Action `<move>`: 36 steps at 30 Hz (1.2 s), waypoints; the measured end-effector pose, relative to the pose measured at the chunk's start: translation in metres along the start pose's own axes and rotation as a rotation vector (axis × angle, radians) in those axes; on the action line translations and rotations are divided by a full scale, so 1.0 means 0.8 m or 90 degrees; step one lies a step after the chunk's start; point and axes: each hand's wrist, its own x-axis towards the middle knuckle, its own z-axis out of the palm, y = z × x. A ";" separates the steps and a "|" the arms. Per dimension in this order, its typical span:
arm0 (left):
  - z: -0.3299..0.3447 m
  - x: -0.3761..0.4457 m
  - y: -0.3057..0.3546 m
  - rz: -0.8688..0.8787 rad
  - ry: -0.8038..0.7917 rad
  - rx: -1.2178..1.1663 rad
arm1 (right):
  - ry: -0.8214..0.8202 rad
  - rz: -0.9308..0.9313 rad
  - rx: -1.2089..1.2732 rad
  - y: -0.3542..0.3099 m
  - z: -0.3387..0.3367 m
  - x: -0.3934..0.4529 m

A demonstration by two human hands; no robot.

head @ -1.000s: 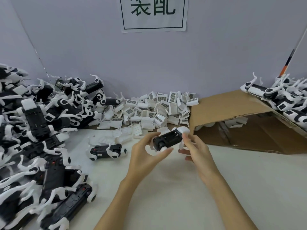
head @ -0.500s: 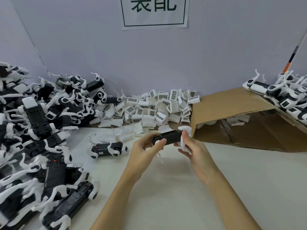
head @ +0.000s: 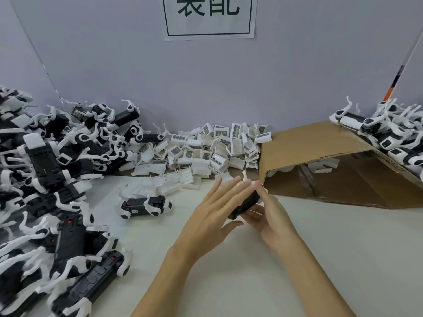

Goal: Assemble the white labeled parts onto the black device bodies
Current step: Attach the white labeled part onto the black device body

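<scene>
Above the white worktop, the right hand curls its grip around a black device body held mid-scene. The left hand spreads flat, fingers straight, grasping nothing. White labeled parts are heaped at the far wall, left of a cardboard box.

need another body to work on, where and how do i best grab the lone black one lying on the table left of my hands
Take the lone body across its black middle, from above, thumb on the near long side and fingers on the far one. It lies flat and lengthwise left to right, apart from the pile, so both long sides look free. Avoid the white arms at its ends; they look thin and likely to flex.
</scene>
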 end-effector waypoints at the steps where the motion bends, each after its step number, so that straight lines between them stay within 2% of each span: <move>1: 0.001 0.000 0.005 -0.034 0.022 -0.026 | 0.006 -0.008 0.016 0.001 0.000 0.001; 3: -0.001 -0.001 0.014 -0.188 0.088 -0.157 | 0.001 -0.018 0.053 0.003 0.000 0.002; 5: -0.005 0.000 0.019 -0.413 0.135 -0.319 | -0.010 -0.012 0.095 0.002 0.003 0.001; 7: -0.011 0.002 0.019 -0.601 0.125 -0.454 | -0.016 -0.006 0.128 0.001 0.006 0.000; 9: -0.013 0.003 0.011 -0.666 0.102 -0.541 | -0.028 -0.004 0.138 0.000 0.008 -0.001; 16: -0.016 0.002 0.005 -0.611 0.197 -0.556 | -0.138 0.015 0.172 -0.005 0.005 -0.004; 20: -0.023 -0.005 0.001 -0.540 0.139 -0.584 | -0.195 -0.014 0.180 -0.003 -0.003 -0.001; 23: -0.015 -0.005 0.003 -0.561 0.137 -0.538 | -0.224 0.001 0.173 0.001 0.001 -0.002; 25: -0.002 -0.007 0.003 -0.526 0.152 -0.437 | -0.217 -0.002 0.094 0.010 0.013 -0.007; 27: 0.001 -0.010 0.005 -0.454 0.089 -0.353 | -0.142 -0.040 0.013 0.023 0.022 -0.008; 30: -0.002 -0.014 0.003 -0.385 -0.018 -0.321 | -0.040 -0.124 -0.124 0.029 0.017 -0.006; 32: -0.003 -0.013 0.005 -0.377 0.007 -0.331 | -0.060 -0.199 -0.198 0.028 0.009 -0.001; 34: -0.006 -0.009 0.012 -0.373 0.078 -0.343 | -0.092 -0.278 -0.245 0.028 0.009 -0.002; 36: -0.008 -0.004 0.017 -0.361 0.158 -0.311 | -0.098 -0.397 -0.365 0.033 0.012 -0.003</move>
